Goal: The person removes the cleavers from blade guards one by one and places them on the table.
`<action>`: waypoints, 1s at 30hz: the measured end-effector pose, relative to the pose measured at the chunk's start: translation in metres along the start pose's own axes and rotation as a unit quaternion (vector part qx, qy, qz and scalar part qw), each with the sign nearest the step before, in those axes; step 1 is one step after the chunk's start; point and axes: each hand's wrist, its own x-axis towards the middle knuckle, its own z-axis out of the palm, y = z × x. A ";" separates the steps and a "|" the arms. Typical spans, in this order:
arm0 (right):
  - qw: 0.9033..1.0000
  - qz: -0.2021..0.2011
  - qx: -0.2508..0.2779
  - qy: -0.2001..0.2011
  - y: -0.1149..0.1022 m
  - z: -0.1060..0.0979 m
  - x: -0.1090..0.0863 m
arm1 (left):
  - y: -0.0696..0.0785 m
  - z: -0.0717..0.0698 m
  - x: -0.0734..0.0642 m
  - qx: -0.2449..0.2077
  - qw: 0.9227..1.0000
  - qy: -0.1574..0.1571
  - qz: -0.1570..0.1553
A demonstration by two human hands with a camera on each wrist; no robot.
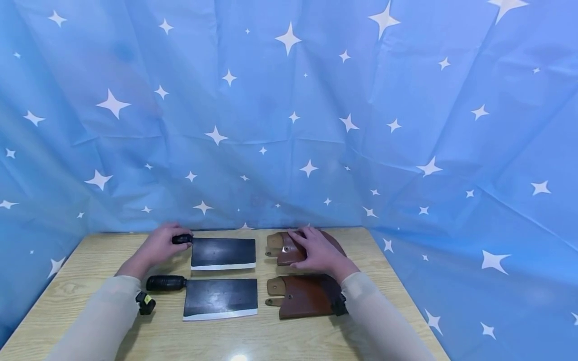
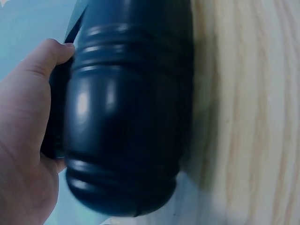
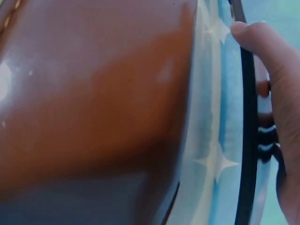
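At the back left, my left hand (image 1: 158,245) grips the black handle (image 1: 182,239) of the far cleaver (image 1: 223,252), whose dark blade lies flat with its pale edge toward me. My right hand (image 1: 319,250) spans the far brown leather sheath (image 1: 289,250), thumb at its near edge and fingers over the far side. In the right wrist view the thumb (image 3: 253,37) rests at the edge of that sheath, seen nearly edge-on as a dark strip. In the left wrist view the near cleaver's ribbed handle (image 2: 122,117) covers part of the gripped one.
Nearer me lie a second cleaver (image 1: 221,297), its handle to the left, and a second brown sheath (image 1: 307,297) with tan snap straps, below my right wrist. The wooden table (image 1: 217,343) ends at a blue star-printed curtain (image 1: 262,100) behind and at both sides.
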 end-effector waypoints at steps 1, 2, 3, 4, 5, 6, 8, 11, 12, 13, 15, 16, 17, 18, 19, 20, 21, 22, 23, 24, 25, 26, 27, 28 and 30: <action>1.000 0.002 0.000 -0.006 0.000 0.001 0.000 | -0.001 0.001 0.000 0.000 1.000 -0.001 -0.001; 1.000 0.004 0.001 -0.012 0.000 0.001 0.000 | -0.002 0.003 0.000 0.002 1.000 -0.003 0.001; 1.000 0.004 0.003 -0.015 0.000 0.002 0.000 | -0.002 0.004 0.000 0.004 1.000 -0.003 0.002; 1.000 0.006 0.006 -0.019 0.000 0.003 0.001 | -0.003 0.005 0.000 0.005 1.000 -0.003 0.002; 1.000 0.006 0.006 -0.021 0.000 0.004 0.001 | -0.003 0.005 0.000 0.008 1.000 -0.003 0.001; 1.000 0.006 0.007 -0.022 0.000 0.005 0.002 | -0.003 0.006 0.000 0.008 1.000 -0.004 0.004; 1.000 0.006 0.010 -0.025 0.001 0.007 0.003 | -0.004 0.007 0.001 0.008 1.000 -0.005 0.004; 0.999 0.009 0.012 -0.032 0.004 0.011 0.006 | -0.005 0.008 0.003 0.009 1.000 -0.009 0.006; 0.999 0.010 0.015 -0.035 0.004 0.012 0.007 | -0.005 0.010 0.004 0.012 1.000 -0.011 0.006; 0.999 0.011 0.016 -0.037 0.005 0.013 0.007 | -0.006 0.011 0.005 0.015 1.000 -0.014 0.007; 0.999 0.013 0.018 -0.045 0.006 0.014 0.009 | -0.006 0.012 0.007 0.020 0.999 -0.022 0.012; 0.998 0.016 0.021 -0.050 0.005 0.014 0.009 | -0.007 0.013 0.008 0.022 0.999 -0.027 0.010; 0.998 0.019 0.025 -0.056 0.005 0.015 0.009 | -0.008 0.014 0.008 0.024 0.999 -0.033 0.009; 0.997 0.023 0.027 -0.062 0.005 0.015 0.010 | -0.008 0.015 0.009 0.026 0.999 -0.038 0.009; 0.997 0.027 0.030 -0.068 0.005 0.015 0.010 | -0.008 0.015 0.009 0.026 0.999 -0.044 0.007; 0.996 0.032 0.035 -0.074 0.005 0.015 0.011 | -0.009 0.015 0.009 0.026 0.998 -0.049 0.001; 0.995 0.037 0.040 -0.079 0.005 0.015 0.011 | -0.009 0.015 0.009 0.024 0.998 -0.053 -0.004; 0.995 0.041 0.048 -0.083 0.006 0.015 0.012 | -0.009 0.015 0.009 0.024 0.998 -0.056 -0.009; 0.994 0.044 0.054 -0.087 0.007 0.016 0.013 | -0.008 0.015 0.009 0.023 0.998 -0.060 -0.012; 0.993 0.046 0.060 -0.091 0.008 0.016 0.013 | -0.008 0.015 0.009 0.022 0.998 -0.061 -0.016; 0.992 0.048 0.067 -0.094 0.009 0.017 0.014 | -0.008 0.014 0.009 0.019 0.998 -0.063 -0.021; 0.991 0.048 0.075 -0.097 0.010 0.018 0.014 | -0.007 0.014 0.009 0.015 0.997 -0.066 -0.026; 0.990 0.049 0.082 -0.101 0.011 0.018 0.015 | -0.006 0.014 0.009 0.011 0.997 -0.067 -0.029; 0.989 0.049 0.091 -0.103 0.012 0.019 0.015 | -0.005 0.014 0.009 0.008 0.997 -0.069 -0.032; 0.987 0.051 0.105 -0.109 0.013 0.019 0.015 | -0.003 0.014 0.010 0.000 0.996 -0.072 -0.044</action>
